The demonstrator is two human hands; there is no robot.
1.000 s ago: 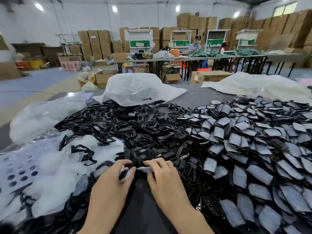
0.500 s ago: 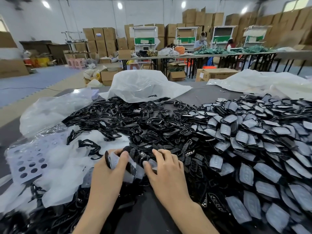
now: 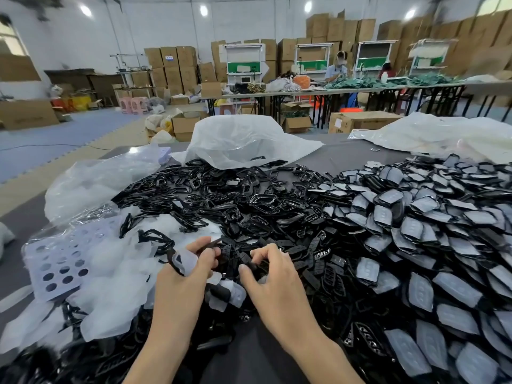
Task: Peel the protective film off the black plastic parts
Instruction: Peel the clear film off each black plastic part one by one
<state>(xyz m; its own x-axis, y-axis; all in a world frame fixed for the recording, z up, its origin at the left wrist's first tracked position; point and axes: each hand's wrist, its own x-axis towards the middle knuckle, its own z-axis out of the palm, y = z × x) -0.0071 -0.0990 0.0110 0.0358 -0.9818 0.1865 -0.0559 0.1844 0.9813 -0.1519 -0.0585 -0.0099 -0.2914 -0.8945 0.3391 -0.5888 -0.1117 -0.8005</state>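
My left hand [image 3: 191, 270] grips a black plastic frame [image 3: 173, 261] with a flap of translucent film [image 3: 186, 260] still hanging on it. My right hand [image 3: 270, 275] pinches a small black part [image 3: 250, 266] just to the right, over the middle of the heap. A second filmed piece [image 3: 231, 296] lies between my wrists. To the right spreads a large pile of film-covered black parts [image 3: 415, 231]. Bare black frames [image 3: 221, 198] are heaped behind my hands. Peeled film sheets [image 3: 110, 275] lie to the left.
A white plastic bag [image 3: 243, 142] sits at the table's far middle, a clear bag [image 3: 94, 184] at far left, more white plastic [image 3: 443, 134] at far right. A perforated lilac sheet [image 3: 58, 264] lies left. Workers sit at distant tables among cardboard boxes.
My hands have drawn apart: the left hand has pulled the frame and its film leftward, and the right hand has moved right onto a small black part. The camera has tilted up slightly.
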